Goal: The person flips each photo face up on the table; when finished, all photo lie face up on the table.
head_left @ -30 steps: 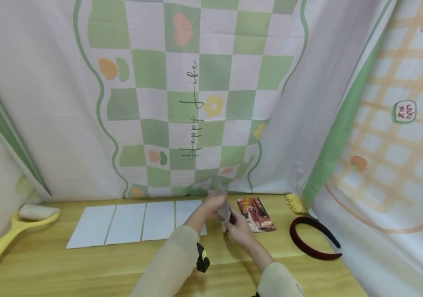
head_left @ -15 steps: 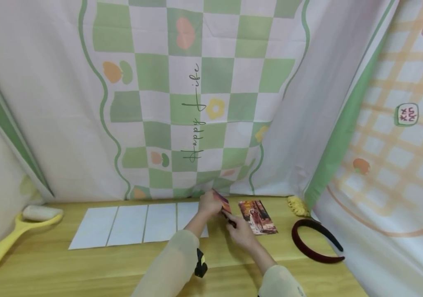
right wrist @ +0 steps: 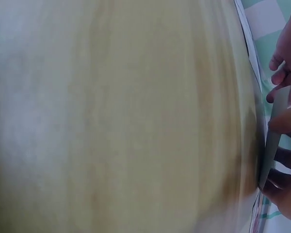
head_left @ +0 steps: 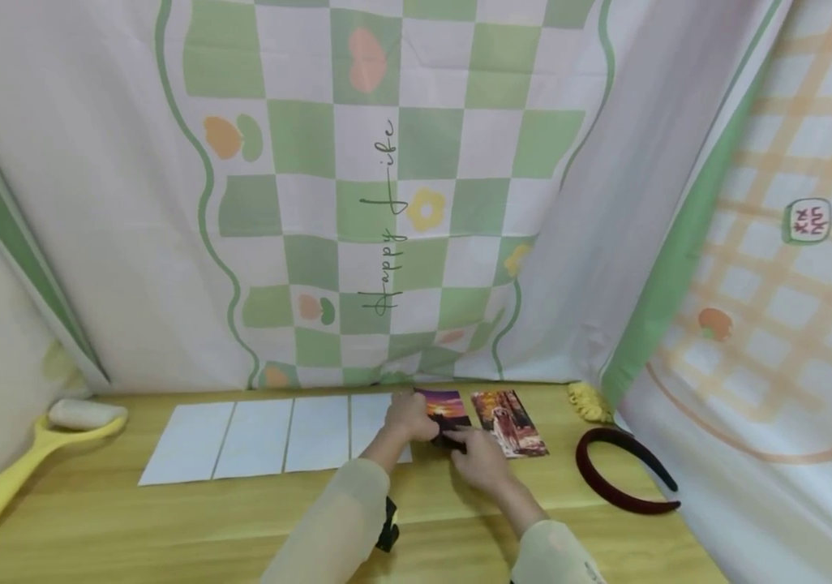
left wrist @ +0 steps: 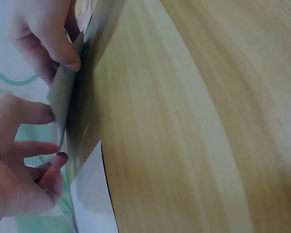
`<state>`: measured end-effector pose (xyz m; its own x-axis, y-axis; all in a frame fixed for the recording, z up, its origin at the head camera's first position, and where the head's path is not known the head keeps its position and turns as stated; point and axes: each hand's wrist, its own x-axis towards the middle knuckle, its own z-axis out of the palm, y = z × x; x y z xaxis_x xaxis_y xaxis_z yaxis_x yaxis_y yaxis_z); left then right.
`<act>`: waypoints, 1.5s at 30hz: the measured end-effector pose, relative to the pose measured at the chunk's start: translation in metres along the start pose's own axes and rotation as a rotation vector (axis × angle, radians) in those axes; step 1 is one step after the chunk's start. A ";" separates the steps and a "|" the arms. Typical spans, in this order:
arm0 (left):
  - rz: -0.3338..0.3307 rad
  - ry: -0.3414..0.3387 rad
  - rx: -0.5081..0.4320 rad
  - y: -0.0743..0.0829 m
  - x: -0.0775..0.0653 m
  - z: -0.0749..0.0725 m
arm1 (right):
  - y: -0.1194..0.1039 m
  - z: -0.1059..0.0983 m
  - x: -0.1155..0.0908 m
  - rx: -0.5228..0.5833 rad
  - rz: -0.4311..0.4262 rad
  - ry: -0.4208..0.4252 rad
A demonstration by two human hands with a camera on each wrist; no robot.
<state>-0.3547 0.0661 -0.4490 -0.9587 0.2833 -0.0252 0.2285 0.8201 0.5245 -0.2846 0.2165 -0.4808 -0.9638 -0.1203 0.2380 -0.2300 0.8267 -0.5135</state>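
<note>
Both hands hold a photo card with a purple and orange sunset picture (head_left: 443,401), low over the wooden table (head_left: 190,527). My left hand (head_left: 410,418) pinches its left side. On the near right edge, the thumb and fingers of my right hand (head_left: 480,461) grip the card. Seen from the left wrist, the card (left wrist: 64,94) stands tilted, its edge close to the tabletop, between the left hand (left wrist: 24,160) and the right hand (left wrist: 48,34). A photo of a dog among autumn leaves (head_left: 509,426) lies flat just right of the hands.
Several blank white cards (head_left: 259,438) lie in a row to the left, the last partly behind the left hand. A yellow-handled roller (head_left: 29,454) lies far left. At right are a dark red headband (head_left: 616,491) and a yellow bundle (head_left: 589,401). A patterned curtain (head_left: 314,203) hangs behind.
The held card showed its pale back a second ago; it has been turned so the sunset picture faces up, and lowered toward the table. The dog photo and white cards stay put.
</note>
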 end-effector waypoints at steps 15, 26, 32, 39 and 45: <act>0.019 -0.052 0.153 -0.004 0.014 0.020 | -0.003 -0.008 -0.001 -0.119 -0.047 -0.008; 0.009 -0.060 0.191 0.000 0.003 0.019 | -0.003 -0.008 -0.004 -0.159 -0.066 -0.042; 0.007 -0.052 0.211 0.003 -0.003 0.017 | -0.004 -0.007 -0.004 -0.177 -0.038 -0.051; 0.008 -0.052 0.225 0.003 -0.001 0.019 | -0.006 -0.007 -0.004 -0.196 -0.007 -0.064; 0.001 -0.046 0.237 -0.003 0.005 0.024 | -0.007 -0.005 -0.002 -0.181 -0.012 -0.077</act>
<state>-0.3564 0.0773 -0.4714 -0.9512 0.3016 -0.0661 0.2677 0.9123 0.3101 -0.2800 0.2130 -0.4738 -0.9701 -0.1671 0.1761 -0.2206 0.9092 -0.3530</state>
